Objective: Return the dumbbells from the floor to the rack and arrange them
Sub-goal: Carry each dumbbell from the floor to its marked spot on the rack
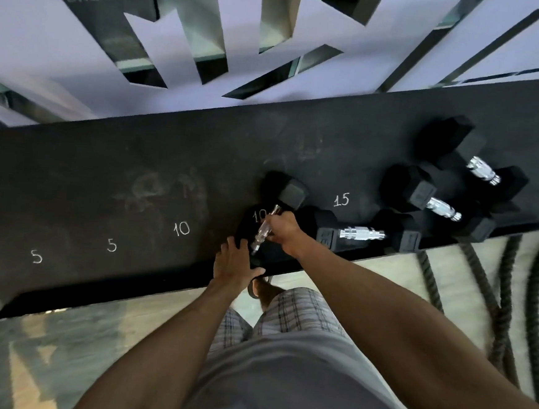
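A black hex dumbbell with a chrome handle lies on the black rack shelf, over a chalked "10". My right hand grips its handle. My left hand rests flat with spread fingers on the dumbbell's near head at the shelf's front edge. Three more black dumbbells lie to the right: one along the front edge by a chalked "15", another behind it, and a third at the far right.
Chalk numbers "5", "5" and "10" mark the shelf's left half. Thick black battle ropes hang and lie on the floor at the right. A mirrored wall with white panels rises behind the rack. My legs stand close below the shelf.
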The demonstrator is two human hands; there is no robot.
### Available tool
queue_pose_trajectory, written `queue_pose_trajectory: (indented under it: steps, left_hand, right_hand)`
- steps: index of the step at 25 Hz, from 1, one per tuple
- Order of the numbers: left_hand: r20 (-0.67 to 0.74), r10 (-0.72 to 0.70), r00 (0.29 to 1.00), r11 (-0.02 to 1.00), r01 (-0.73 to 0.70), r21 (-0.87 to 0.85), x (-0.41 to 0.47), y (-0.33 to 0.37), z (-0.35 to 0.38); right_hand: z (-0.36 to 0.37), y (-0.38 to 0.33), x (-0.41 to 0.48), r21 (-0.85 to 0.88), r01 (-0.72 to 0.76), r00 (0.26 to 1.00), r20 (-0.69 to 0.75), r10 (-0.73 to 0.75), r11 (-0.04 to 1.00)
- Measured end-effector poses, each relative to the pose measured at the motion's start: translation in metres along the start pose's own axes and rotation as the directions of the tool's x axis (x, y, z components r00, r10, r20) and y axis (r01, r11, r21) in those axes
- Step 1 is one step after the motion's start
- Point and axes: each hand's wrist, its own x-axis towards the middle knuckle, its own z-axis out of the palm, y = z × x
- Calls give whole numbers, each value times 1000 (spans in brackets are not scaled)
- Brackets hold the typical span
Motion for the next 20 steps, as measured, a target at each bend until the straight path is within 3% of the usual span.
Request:
queue_pose_trajectory:
  steps: [4, 8, 12, 16, 20]
  left_hand:
    - [-58, 53, 997, 992, -46, 114, -7, -5, -7]
    - [-133, 214, 968, 943, -168, 288, -28, -19, -17]
    - [84, 360, 929, 816, -358, 453, -54, -21, -17]
    - [418, 443, 793, 616, -608, 501, -76, -13, 15]
    - [569, 429, 702, 429, -713, 555, -107, 7, 65]
  right_hand:
    - [-9, 17, -30, 54, 105, 994, 1, -105, 993]
    - [-19, 74, -78, 16, 175, 973, -155, -170, 985]
    - [-15, 197, -139, -117, 87, 953, -281, -117, 989]
    - [2, 322, -200, -2, -44, 930, -364, 41, 999]
    - [20, 408, -239, 188, -109, 880, -438, 182, 976]
